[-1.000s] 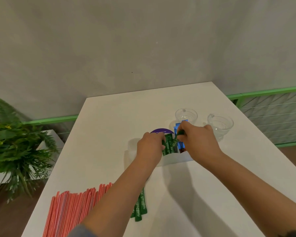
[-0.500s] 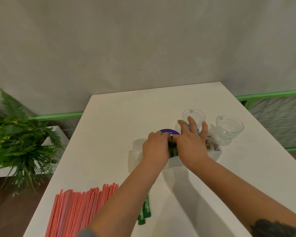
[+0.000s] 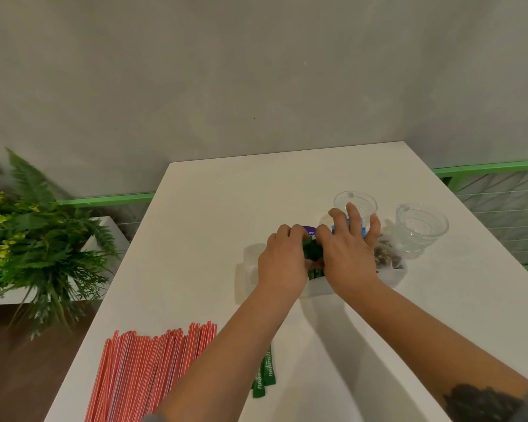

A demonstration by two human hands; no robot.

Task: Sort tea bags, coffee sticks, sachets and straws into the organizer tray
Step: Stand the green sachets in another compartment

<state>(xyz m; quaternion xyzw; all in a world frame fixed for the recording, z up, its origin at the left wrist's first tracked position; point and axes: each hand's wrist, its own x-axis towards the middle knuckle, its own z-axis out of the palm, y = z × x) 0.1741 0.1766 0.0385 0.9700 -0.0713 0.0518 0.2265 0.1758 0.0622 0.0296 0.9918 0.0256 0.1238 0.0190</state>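
Organizer tray (image 3: 392,277): translucent white plastic, on the white desk (image 3: 214,226) toward its right edge, about midway between the near and far edges; largely covered by both hands. Its right-hand compartment shows a brownish heap of small items, too blurred to name.

Green sachets in tray (image 3: 313,254): a bunch standing between the two hands, in the middle part of the tray. Blue packets (image 3: 337,229) sit just behind them, under the right fingers; a purple round label (image 3: 310,231) shows at the far side, beside the left fingertips.

Left hand (image 3: 282,260): fingers curled against the left side of the green bunch, pinching it.

Right hand (image 3: 348,254): palm down over the tray, fingers straight and spread across the blue packets, thumb side pressing the green bunch from the right.

Loose green sachets (image 3: 264,374): two or so, lying on the desk near its near edge, partly hidden by the left forearm; white script printed on them.

Straws (image 3: 141,379): red-and-white striped, a wide flat pile at the near left corner of the desk.

Glass cups: two, clear, handled, at the far side of the tray; one (image 3: 355,204) just behind the right fingers, the other (image 3: 421,231) nearer the right edge.

Potted fern (image 3: 28,239): on the floor off the desk's left edge.
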